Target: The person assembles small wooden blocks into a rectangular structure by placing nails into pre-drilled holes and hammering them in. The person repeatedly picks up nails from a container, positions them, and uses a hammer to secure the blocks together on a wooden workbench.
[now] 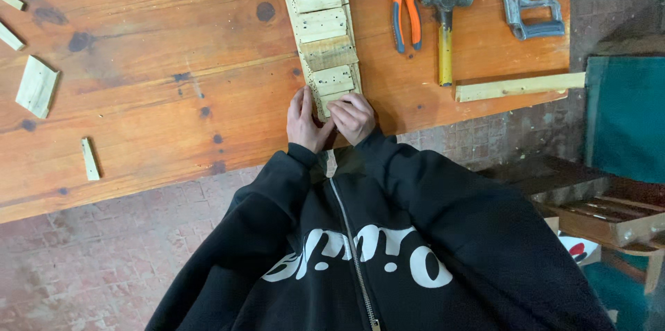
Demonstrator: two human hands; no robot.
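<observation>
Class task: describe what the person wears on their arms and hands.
Both arms are in long black hoodie sleeves with ribbed cuffs. The hoodie has a front zip and white lettering on the chest. The left hand and right hand are bare: no gloves.

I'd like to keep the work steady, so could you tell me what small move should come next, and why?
Probably press the nearest small block square against its neighbour: both hands, left hand and right hand, already pinch it at the near end of the wooden strip, where it looks slightly askew.
</observation>
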